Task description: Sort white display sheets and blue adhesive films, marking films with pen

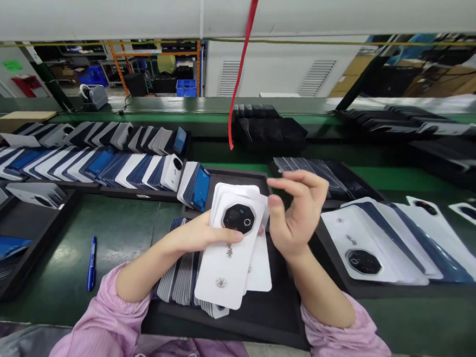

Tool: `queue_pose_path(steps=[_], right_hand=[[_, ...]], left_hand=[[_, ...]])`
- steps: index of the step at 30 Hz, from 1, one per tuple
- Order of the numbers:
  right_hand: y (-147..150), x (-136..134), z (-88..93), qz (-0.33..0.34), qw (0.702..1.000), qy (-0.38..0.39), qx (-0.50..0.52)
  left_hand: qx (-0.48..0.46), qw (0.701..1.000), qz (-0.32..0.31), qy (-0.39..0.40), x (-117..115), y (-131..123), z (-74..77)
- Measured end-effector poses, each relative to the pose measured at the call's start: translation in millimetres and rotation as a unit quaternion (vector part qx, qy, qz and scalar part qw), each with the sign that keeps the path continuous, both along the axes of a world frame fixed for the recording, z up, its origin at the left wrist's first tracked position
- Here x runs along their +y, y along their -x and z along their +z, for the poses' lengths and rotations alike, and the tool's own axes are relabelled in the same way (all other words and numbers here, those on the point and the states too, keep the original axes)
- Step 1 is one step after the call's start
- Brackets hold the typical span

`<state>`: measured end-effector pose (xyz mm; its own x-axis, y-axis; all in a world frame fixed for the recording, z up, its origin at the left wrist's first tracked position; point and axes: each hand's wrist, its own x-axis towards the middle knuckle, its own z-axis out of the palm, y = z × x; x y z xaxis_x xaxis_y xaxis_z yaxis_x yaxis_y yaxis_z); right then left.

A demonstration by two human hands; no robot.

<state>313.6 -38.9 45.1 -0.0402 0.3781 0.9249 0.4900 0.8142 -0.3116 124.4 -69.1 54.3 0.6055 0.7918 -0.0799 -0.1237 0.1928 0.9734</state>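
Several white plastic phone back covers (pixel 227 259), fanned into a loose stack, sit in my left hand (pixel 195 235). The top one faces me, with its dark octagonal camera panel (pixel 238 217) near the upper end. My left hand is clamped on the stack from the left side, thumb across the front just below that panel and the other fingers hidden behind. The stack is held in the air above a flat black tray (pixel 271 314) that lies on the green tabletop (pixel 124 230) right in front of me.

My right hand (pixel 298 215) is just beside the stack's upper right corner, its fingers bent and loosely apart, the thumb tip close to the edge of the top cover. I cannot tell whether it actually pinches anything.

Under my left wrist, a row of more covers standing on edge (pixel 177 283) fills the left part of the tray. A blue pen (pixel 92 263) lies on the tabletop to the left, well apart from the tray. Farther left and behind, long rows of white and blue covers (pixel 100 163) lean in dark trays. To my right, overlapping white covers (pixel 380 237) lie flat in another tray. A red strip (pixel 241 70) hangs down behind the work.
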Motion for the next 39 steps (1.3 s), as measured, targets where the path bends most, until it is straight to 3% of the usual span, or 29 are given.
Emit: queue_pose_path(steps=[2, 5, 9, 12, 15, 22, 25, 27, 29, 32, 35, 39], right_hand=[[-5, -5, 7.5, 0.026, 0.992, -0.029, -0.116], [-8, -13, 15.0, 0.061, 0.972, 0.004, -0.226], [-10, -16, 17.1, 0.073, 0.961, 0.072, -0.258], [-14, -18, 18.1, 0.115, 0.948, 0.128, -0.268], [-18, -20, 19.8, 0.125, 0.942, 0.146, -0.273], [-14, -24, 22.1, 0.083, 0.954, 0.094, -0.272], [-11, -26, 22.9, 0.028, 0.960, 0.008, -0.279], [-12, -28, 23.7, 0.032, 0.960, -0.057, -0.272], [-15, -30, 25.2, 0.116, 0.967, -0.057, -0.218], [-23, -30, 29.4, 0.237, 0.968, 0.038, 0.072], [-31, -23, 35.3, 0.233, 0.887, 0.166, 0.362], [-40, -7, 38.2, 0.246, 0.800, 0.311, 0.450]], left_hand=[[0.054, 0.998, 0.015, -0.018, -2, 0, 0.3], [0.169, 0.983, 0.026, -0.066, -3, 0, 1.1], [0.270, 0.950, -0.011, -0.155, 1, 0, 2.8], [0.292, 0.934, -0.062, -0.195, 2, -1, 3.0], [0.307, 0.924, -0.068, -0.216, 0, -2, 2.7], [0.308, 0.925, -0.032, -0.219, -5, -3, 0.7], [0.269, 0.940, -0.006, -0.212, -5, -1, 0.4], [0.200, 0.961, 0.014, -0.191, -5, 1, 2.6], [0.127, 0.978, 0.024, -0.162, -7, 5, 7.2], [0.055, 0.991, 0.007, -0.121, -13, 13, 16.2], [0.015, 0.994, -0.009, -0.104, -20, 18, 22.5], [-0.007, 0.994, -0.009, -0.105, -23, 19, 24.0]])
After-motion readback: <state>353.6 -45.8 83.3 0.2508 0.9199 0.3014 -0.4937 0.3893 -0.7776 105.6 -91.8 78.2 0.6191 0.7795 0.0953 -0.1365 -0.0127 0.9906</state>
